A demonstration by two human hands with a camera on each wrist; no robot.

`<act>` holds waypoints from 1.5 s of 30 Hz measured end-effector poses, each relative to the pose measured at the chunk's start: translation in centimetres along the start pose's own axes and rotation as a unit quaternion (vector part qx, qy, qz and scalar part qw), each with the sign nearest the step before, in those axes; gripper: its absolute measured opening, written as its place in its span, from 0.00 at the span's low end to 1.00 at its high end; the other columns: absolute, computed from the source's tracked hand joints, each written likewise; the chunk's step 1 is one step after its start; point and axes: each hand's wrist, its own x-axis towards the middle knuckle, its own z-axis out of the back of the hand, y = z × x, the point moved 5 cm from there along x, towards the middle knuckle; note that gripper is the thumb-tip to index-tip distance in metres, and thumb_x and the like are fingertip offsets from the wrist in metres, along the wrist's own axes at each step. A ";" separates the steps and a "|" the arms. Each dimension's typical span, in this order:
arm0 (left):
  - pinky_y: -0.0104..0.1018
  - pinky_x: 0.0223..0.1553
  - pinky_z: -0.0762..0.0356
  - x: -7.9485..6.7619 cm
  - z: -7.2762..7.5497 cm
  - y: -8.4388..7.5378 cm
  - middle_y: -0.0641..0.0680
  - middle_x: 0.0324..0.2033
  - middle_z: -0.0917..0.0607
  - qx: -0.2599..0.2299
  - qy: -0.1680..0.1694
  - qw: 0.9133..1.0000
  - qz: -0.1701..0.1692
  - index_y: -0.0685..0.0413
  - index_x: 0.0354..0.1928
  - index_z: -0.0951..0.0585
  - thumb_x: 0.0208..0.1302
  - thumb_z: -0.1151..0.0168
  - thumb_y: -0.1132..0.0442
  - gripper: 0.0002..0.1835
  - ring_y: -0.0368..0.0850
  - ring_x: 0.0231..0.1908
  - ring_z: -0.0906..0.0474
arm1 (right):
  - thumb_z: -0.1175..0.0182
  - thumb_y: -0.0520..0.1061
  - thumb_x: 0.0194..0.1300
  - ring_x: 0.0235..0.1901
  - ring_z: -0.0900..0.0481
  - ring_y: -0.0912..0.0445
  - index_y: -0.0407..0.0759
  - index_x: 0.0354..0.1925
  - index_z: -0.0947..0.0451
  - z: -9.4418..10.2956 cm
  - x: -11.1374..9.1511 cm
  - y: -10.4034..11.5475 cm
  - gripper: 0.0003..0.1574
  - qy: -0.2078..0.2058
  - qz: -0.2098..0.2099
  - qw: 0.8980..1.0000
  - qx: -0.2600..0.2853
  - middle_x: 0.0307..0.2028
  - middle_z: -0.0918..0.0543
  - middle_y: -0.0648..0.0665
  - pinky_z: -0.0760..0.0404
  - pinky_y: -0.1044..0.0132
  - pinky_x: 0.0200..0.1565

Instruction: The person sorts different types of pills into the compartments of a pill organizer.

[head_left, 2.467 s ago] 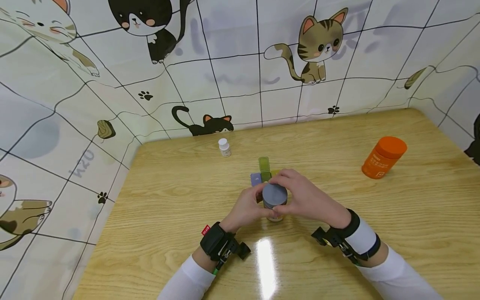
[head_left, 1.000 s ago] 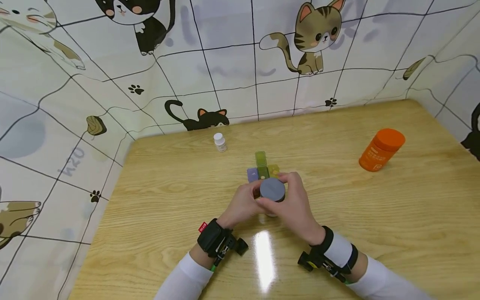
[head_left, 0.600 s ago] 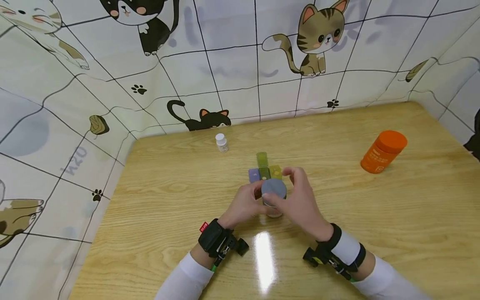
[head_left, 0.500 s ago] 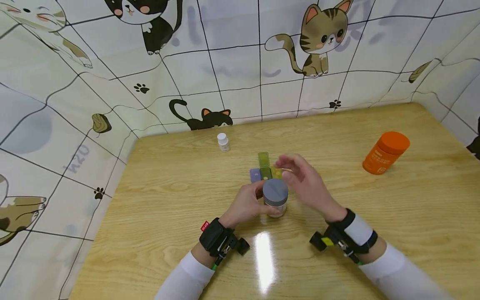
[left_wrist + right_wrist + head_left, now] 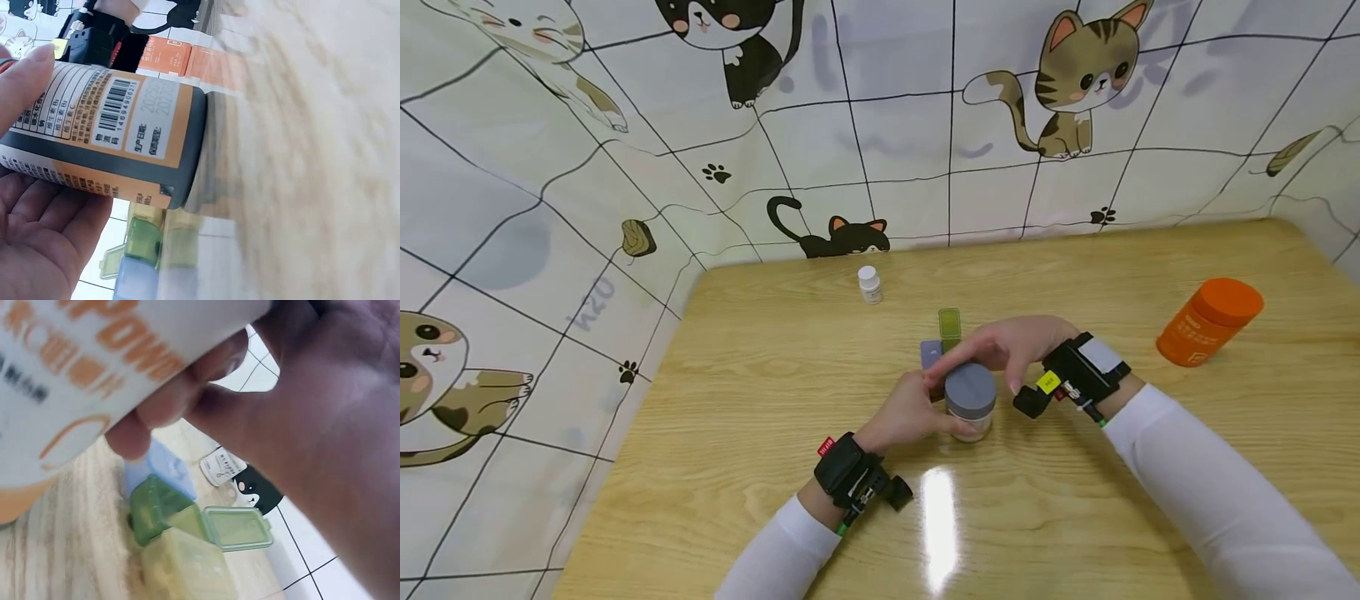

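My left hand (image 5: 904,410) grips a pill bottle with a grey lid (image 5: 970,390). In the left wrist view the bottle (image 5: 134,119) shows an orange-and-white label with a barcode; its base is at or close to the tabletop. Behind the bottle, my right hand (image 5: 1018,342) reaches across with extended fingers, tips near my left fingertips; its thumb hangs apart from the lid. Just beyond is a pill organizer (image 5: 930,353), partly covered by the right hand. The right wrist view shows its green compartment (image 5: 150,509) with the lid (image 5: 236,526) raised, between blue-purple and yellow compartments.
A small white bottle (image 5: 870,286) stands toward the table's back edge. To the right is a large orange bottle (image 5: 1210,323). The wooden table (image 5: 760,375) meets a cat-print cloth (image 5: 910,142) at the back and left.
My right hand has left the grey lid, where both hands were earlier, and swung over behind the bottle with its fingers extended leftward. My left hand keeps its grip on the bottle.
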 end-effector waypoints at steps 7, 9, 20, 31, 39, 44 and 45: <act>0.31 0.50 0.30 -0.5 0.0 -3.2 0.56 0.48 0.21 -0.001 0.014 1.000 -0.009 0.62 0.55 0.29 0.44 0.28 0.71 0.33 0.35 0.46 0.28 | 0.37 0.41 0.58 0.61 0.45 0.36 0.31 0.65 0.43 -0.5 -0.3 -0.1 0.41 -0.016 -0.005 0.999 0.034 0.63 0.37 0.33 0.42 0.52 0.62; 0.31 0.50 0.30 -0.4 0.0 -3.1 0.56 0.48 0.21 0.001 0.015 1.000 -0.007 0.61 0.56 0.28 0.44 0.27 0.70 0.33 0.35 0.47 0.28 | 0.37 0.41 0.59 0.61 0.44 0.36 0.30 0.64 0.43 -0.7 -0.5 -0.1 0.40 -0.030 -0.009 0.999 0.023 0.63 0.37 0.33 0.41 0.52 0.62; 0.35 0.51 0.29 0.1 -0.2 0.0 0.47 0.49 0.22 -0.026 -0.001 0.999 -0.018 0.51 0.56 0.27 0.43 0.25 0.64 0.34 0.39 0.49 0.27 | 0.35 0.48 0.57 0.49 0.30 0.46 0.38 0.63 0.36 -3.5 -2.1 -0.3 0.38 -0.316 -0.063 0.943 -0.087 0.58 0.30 0.36 0.25 0.62 0.45; 0.35 0.49 0.28 -0.2 -0.5 -1.9 0.53 0.45 0.20 -0.019 0.000 1.000 -0.002 0.57 0.54 0.25 0.47 0.29 0.68 0.29 0.38 0.46 0.26 | 0.32 0.43 0.53 0.59 0.37 0.49 0.37 0.60 0.33 -8.6 -1.2 0.8 0.37 -0.630 -0.127 0.724 -0.249 0.59 0.31 0.37 0.34 0.48 0.57; 0.34 0.48 0.28 -0.8 -0.3 -4.1 0.57 0.43 0.19 -0.005 -0.008 1.000 -0.005 0.61 0.53 0.25 0.48 0.31 0.69 0.27 0.37 0.43 0.25 | 0.31 0.41 0.50 0.56 0.32 0.46 0.33 0.57 0.30 -9.6 -0.4 1.4 0.36 -0.654 -0.123 0.641 -0.383 0.54 0.27 0.32 0.29 0.47 0.52; 0.35 0.48 0.27 -0.7 -0.3 -4.1 0.57 0.44 0.19 0.003 -0.005 1.000 -0.004 0.60 0.54 0.26 0.48 0.30 0.68 0.28 0.37 0.44 0.25 | 0.30 0.40 0.49 0.55 0.32 0.45 0.31 0.56 0.30 -9.8 -0.4 1.4 0.36 -0.662 -0.115 0.633 -0.385 0.54 0.27 0.31 0.29 0.47 0.52; 0.35 0.48 0.27 -0.7 -0.4 -4.0 0.57 0.44 0.19 0.003 -0.005 1.000 -0.005 0.60 0.55 0.26 0.48 0.30 0.68 0.28 0.37 0.44 0.25 | 0.30 0.40 0.48 0.55 0.32 0.45 0.31 0.56 0.29 -9.8 -0.4 1.5 0.36 -0.663 -0.112 0.632 -0.386 0.54 0.27 0.31 0.29 0.47 0.52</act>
